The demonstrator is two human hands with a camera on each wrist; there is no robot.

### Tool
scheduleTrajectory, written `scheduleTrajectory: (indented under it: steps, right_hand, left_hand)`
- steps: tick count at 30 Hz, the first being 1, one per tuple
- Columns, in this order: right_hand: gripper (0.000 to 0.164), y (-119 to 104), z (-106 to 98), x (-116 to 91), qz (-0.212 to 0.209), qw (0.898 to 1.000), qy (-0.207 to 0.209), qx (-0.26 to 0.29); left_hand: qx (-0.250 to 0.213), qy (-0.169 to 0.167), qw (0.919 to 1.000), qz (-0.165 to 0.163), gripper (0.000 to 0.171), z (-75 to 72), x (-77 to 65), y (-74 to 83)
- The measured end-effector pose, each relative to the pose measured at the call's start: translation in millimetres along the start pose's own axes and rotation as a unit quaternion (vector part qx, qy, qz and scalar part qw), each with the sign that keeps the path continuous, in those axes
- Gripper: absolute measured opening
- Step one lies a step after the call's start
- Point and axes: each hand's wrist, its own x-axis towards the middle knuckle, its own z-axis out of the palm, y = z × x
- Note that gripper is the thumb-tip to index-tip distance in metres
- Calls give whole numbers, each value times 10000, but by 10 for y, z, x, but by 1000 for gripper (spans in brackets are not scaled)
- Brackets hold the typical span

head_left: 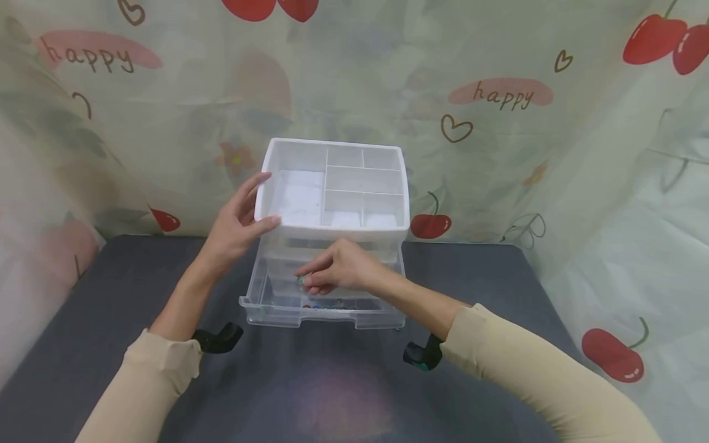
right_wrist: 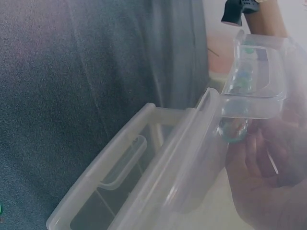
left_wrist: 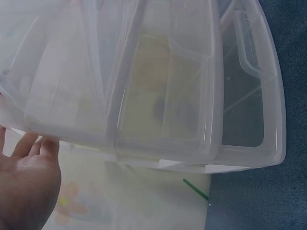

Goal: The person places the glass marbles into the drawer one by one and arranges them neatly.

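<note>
A drawer storage box (head_left: 362,180) with a white compartment top stands on the table. Its clear drawer (head_left: 327,315) is pulled out, with several small glass marbles (head_left: 338,305) along the front. My left hand (head_left: 232,227) grips the left side of the white top, thumb over the rim; in the left wrist view its fingers (left_wrist: 48,147) touch the side wall. Over the drawer, my right hand (head_left: 346,267) pinches a small greenish glass marble (head_left: 301,280). In the right wrist view a marble (right_wrist: 234,129) shows by the fingers, which the clear plastic partly blurs.
Lower frames of the box, with an open front (right_wrist: 120,167), stand beneath the drawer. A tiny green thing (head_left: 397,330) is near the drawer's lower right corner. Behind the dark table (head_left: 471,277) hangs a printed curtain (head_left: 354,80).
</note>
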Motion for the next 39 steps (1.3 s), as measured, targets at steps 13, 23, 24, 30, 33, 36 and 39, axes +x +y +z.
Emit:
scheduleTrajectory:
  steps: [13,23,24,30,33,36,39]
  right_hand:
    - [21,-16,-27,-42,-32,10000,-32,14]
    - [21,-41,-54,-139,-310,9992,-225,97]
    - [21,-43,-59,-153,-346,9991,-231,109]
    - [23,-32,-95,-239,-486,9982,-201,289]
    - [22,-24,-119,-304,-555,9974,-169,434]
    - [24,-20,-149,-378,-654,9965,-117,512]
    - [23,-13,-181,-446,-696,9955,-20,635]
  left_hand:
    - [57,9,10000,13,71,11,-16,10]
    - [134,80,9999,-23,72,31,-38,22]
    - [140,80,9999,-21,72,32,-40,23]
    - [181,85,9998,-28,72,30,-36,20]
    - [141,83,9999,-30,72,31,-29,19]
    - [100,85,9999,-39,72,32,-26,23]
    - [142,81,9998,-65,72,27,-28,31]
